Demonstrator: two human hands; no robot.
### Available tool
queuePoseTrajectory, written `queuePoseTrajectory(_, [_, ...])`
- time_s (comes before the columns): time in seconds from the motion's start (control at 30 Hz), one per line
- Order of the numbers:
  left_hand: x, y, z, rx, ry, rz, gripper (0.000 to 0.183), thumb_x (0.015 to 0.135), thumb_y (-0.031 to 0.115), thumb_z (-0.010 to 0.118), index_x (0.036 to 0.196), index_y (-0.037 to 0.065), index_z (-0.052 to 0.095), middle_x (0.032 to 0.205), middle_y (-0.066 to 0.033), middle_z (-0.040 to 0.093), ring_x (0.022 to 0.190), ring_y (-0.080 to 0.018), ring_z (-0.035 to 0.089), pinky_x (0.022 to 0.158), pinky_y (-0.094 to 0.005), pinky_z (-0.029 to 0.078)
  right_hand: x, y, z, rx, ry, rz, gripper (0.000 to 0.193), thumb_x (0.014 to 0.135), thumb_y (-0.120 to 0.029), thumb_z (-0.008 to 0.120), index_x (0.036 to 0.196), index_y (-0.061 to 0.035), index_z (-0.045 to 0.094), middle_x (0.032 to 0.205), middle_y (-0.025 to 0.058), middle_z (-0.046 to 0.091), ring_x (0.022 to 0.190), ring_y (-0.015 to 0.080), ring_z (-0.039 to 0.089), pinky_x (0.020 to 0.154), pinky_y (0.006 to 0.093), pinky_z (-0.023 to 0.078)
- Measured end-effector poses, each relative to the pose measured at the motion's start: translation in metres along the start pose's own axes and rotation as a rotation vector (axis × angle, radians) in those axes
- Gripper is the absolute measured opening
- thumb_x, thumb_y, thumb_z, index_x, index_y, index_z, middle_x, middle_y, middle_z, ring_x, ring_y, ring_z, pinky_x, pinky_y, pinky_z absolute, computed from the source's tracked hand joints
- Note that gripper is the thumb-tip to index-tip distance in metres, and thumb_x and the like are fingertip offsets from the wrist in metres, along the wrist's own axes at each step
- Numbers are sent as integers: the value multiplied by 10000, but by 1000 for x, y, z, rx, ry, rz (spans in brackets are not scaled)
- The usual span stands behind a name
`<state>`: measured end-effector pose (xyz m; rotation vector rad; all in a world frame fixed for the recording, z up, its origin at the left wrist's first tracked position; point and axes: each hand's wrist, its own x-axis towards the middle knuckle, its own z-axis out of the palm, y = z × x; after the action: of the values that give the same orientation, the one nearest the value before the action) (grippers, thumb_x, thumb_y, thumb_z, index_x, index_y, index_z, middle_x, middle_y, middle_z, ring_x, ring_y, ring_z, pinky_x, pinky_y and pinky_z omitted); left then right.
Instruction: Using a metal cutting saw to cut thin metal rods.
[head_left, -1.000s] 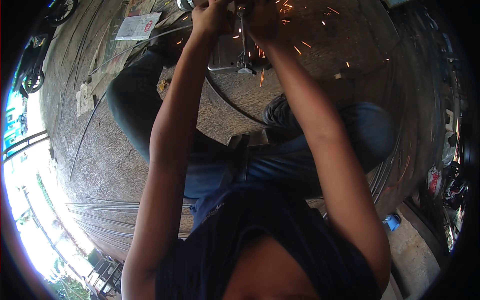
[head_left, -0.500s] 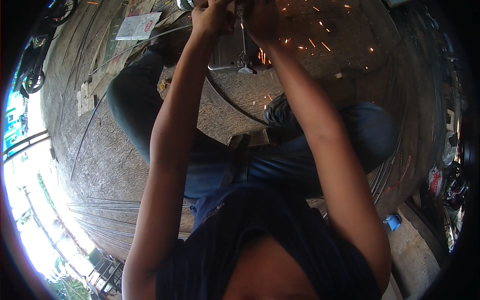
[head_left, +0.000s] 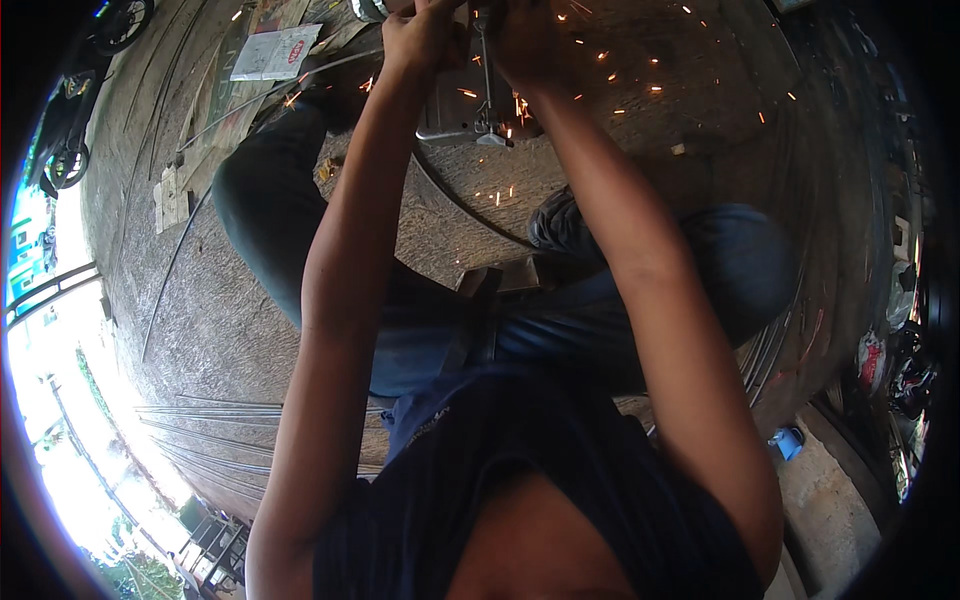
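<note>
Both my arms reach forward to the top edge of the head view. My left hand [head_left: 422, 40] is closed, its fingers curled round something that the edge cuts off. Beside it on the right, my right hand [head_left: 522, 48] is in shadow and also looks closed on a part I cannot make out. Between and below my hands stands a grey metal machine base [head_left: 450, 118] with a thin metal rod [head_left: 488, 85] in front. Orange sparks [head_left: 522, 108] spray from beside the base, near my right wrist, and scatter over the floor.
A dark cable [head_left: 455, 200] curves from the base toward my shoe [head_left: 555, 220]. A small wood block [head_left: 520, 275] lies between my bent legs. Thin metal rods [head_left: 215, 415] lie at the left; a printed sheet [head_left: 275, 52] is farther off. A blue cup [head_left: 788, 442] stands at the right.
The sparks have shifted, and some now fly left past my left wrist. My hands and arms stay almost where they were.
</note>
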<state>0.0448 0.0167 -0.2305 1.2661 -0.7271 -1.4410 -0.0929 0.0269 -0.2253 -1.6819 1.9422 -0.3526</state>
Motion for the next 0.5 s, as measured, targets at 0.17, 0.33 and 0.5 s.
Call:
queuePoseTrajectory(0.17, [8,-5,-5,85,60,18,252,817,235,730,812,59,551,556,-20,501,401,-163,483,358,-318,367,-11,-2,8,-11,340,-177,628,990,-371,429,1505,-60,252,1292,313,484,994,488,603,809,569,490])
queuePoseTrajectory(0.33, [7,-7,3,18,-34,21,263,816,239,732,837,44,557,561,-27,510,411,-172,501,358,-323,372,33,33,45,231,617,-419,636,991,-362,431,1506,-45,235,1315,313,465,1008,489,594,822,553,491])
queuePoseTrajectory(0.5, [8,-9,7,46,22,25,272,818,240,738,856,35,564,565,-29,515,410,-170,500,358,-325,371,32,28,39,208,769,-546,616,1001,-338,413,1509,-45,224,1349,313,437,1050,488,571,827,543,494])
